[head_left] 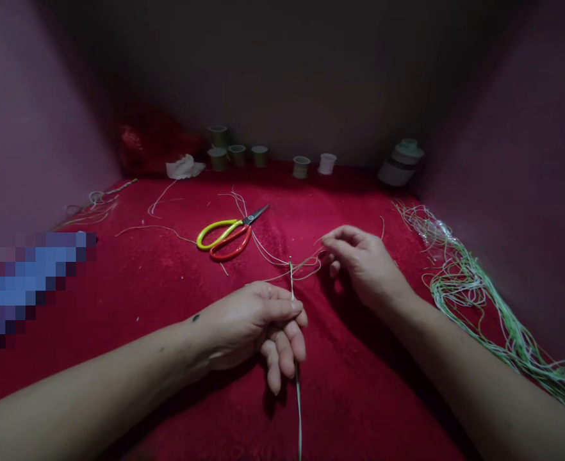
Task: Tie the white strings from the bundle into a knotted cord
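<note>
My left hand pinches a pale cord between thumb and forefinger. The cord runs down toward the bottom edge of the view, and its upper end stands out above the fingers. Thin loose strands spread from that upper end to both sides. My right hand is closed at the fingertips on a thin thread, held off to the right of the cord. Scissors with one yellow and one red handle lie beyond my left hand, their blades pointing up and right.
Several thread spools stand along the back. A crumpled tissue and red plastic bag sit back left, a white bottle back right. A bundle of green and white cords lies right on the red cloth.
</note>
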`<state>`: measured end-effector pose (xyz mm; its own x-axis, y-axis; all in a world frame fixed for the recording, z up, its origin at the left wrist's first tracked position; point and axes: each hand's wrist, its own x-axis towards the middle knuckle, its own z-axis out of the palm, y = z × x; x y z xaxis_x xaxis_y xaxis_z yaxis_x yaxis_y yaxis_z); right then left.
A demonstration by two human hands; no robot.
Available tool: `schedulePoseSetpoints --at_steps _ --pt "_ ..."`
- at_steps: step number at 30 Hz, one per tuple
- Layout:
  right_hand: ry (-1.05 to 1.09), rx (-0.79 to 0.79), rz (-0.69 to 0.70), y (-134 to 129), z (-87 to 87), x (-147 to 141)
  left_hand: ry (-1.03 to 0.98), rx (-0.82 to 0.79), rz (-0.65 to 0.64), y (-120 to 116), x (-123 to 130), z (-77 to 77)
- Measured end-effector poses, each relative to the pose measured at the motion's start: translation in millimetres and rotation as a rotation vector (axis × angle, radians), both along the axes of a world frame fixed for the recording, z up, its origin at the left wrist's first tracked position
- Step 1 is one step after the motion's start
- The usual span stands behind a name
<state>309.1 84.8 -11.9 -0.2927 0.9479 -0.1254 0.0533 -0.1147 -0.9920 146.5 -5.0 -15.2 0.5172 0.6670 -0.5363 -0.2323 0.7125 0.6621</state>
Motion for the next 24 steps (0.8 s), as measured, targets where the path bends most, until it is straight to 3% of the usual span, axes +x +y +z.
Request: schedulePoseSetpoints --at_steps 2,5,11,14,19,21,24 --pt "0.101 0.047 -0.144 11 1.7 5 0.007 -0.006 0.021 -2 0 0.8" --pt "0.261 -0.038 -0.288 29 2.8 15 -0.006 -0.02 0.039 -3 0 1.8" --pt "0.495 -0.322 -0.308 52 10.4 37 -0.01 -0.034 0.043 -3 -1 0.4" --pt "0.627 -0.374 -0.339 57 15.4 44 -0.01 -0.029 0.042 -3 0 -1.7" --pt "0.412 -0.4 -0.391 54 20.2 40 0.045 -0.028 -0.017 -2 -2 1.6" --pt "0.289 -0.258 -0.467 41 30.3 38 0.164 0.007 -0.051 1 -7 7.4" --pt "0.177 0.186 -0.474 9 55.7 41 0.42 0.143 0.035 9 -17 15.3"
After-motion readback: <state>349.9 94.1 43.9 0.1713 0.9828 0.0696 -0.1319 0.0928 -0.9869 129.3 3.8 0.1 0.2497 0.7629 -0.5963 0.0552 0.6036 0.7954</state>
